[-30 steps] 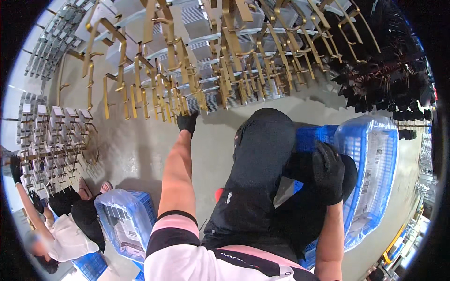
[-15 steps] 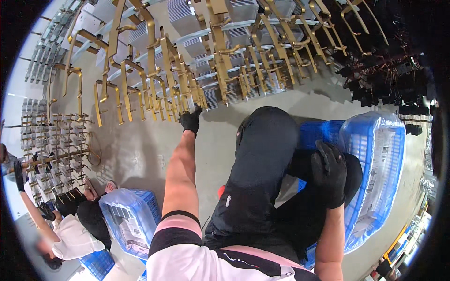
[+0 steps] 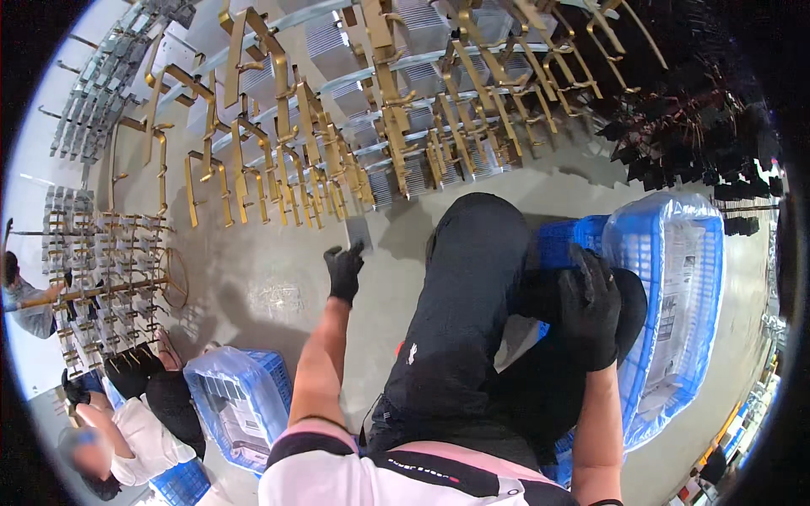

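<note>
Grey metal plate (image 3: 358,230) hangs by its edge, pinched in my left fingertips (image 3: 359,247), near brass-coloured hooks (image 3: 393,139); this shallow grip could drop it. My right hand (image 3: 591,308) lies unclenched.

Black-gloved hands (image 3: 591,316); white shirt (image 3: 329,476) trimmed pink and black; black trousers (image 3: 472,278).

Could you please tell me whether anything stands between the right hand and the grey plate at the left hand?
Yes: in this view, the forward dark trouser leg lies across the line from the right hand to the grey plate at the left hand.
</note>
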Available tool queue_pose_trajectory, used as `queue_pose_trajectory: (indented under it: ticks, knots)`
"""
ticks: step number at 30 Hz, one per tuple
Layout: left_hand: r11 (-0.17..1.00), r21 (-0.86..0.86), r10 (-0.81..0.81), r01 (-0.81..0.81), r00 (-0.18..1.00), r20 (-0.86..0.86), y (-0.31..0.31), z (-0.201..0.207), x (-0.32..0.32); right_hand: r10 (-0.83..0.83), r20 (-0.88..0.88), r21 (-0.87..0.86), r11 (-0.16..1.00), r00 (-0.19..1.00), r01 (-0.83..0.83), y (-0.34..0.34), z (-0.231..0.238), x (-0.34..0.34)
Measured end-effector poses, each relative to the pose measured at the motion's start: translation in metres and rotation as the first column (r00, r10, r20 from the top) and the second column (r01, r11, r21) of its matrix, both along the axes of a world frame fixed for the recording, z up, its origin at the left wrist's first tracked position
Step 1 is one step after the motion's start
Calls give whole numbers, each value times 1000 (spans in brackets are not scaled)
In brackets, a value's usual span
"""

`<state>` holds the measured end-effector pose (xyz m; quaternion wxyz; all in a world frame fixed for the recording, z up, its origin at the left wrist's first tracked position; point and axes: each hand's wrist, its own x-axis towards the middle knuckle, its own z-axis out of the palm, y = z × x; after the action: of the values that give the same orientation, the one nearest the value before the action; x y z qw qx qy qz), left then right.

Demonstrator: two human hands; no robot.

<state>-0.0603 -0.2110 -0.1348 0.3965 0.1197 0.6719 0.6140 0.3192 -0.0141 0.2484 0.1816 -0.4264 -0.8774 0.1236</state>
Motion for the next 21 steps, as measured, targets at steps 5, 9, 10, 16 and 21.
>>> queue_pose_trajectory:
  ticks: [5, 9, 10, 16, 21]
  knots:
    - [990, 132, 37, -42, 999, 39, 17, 197, 77, 6, -14, -18, 1000, 1000, -6, -19, 50, 9]
    - [952, 307, 112, -21, 953, -281, 42, 328, 113, 83, -198, -474, 864, 977, -169, -30, 88, -19]
    - [935, 347, 85, 77, 900, -427, 49, 347, 122, 115, -350, -338, 910, 930, -240, -34, 90, -22]
    - [694, 268, -159, 668, 506, -848, 100, 426, 199, -114, -469, -374, 924, 876, -81, -62, 126, 12]
    - [441, -94, -239, 893, 16, -971, 132, 468, 265, -435, -302, -507, 827, 848, 243, -38, 160, 93]
